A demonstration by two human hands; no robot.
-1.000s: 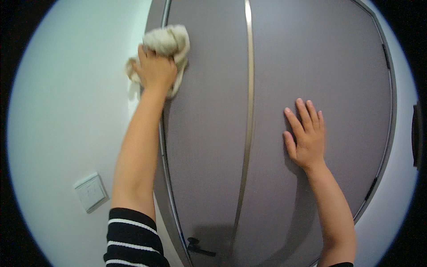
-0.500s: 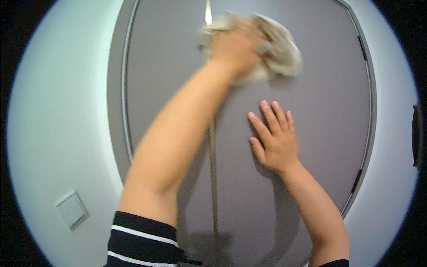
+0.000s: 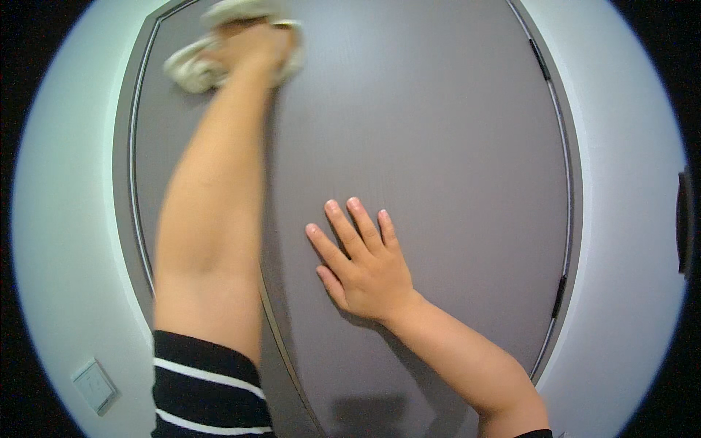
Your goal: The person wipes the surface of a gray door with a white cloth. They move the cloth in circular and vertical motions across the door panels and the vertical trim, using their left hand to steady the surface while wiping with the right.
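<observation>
Plainly, the left hand (image 3: 255, 50) (blurred) holds a crumpled cloth (image 3: 196, 73).

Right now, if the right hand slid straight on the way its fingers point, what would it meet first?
Probably the pale cloth in the left hand, across bare door; blur and depth leave the exact contact uncertain.
</observation>
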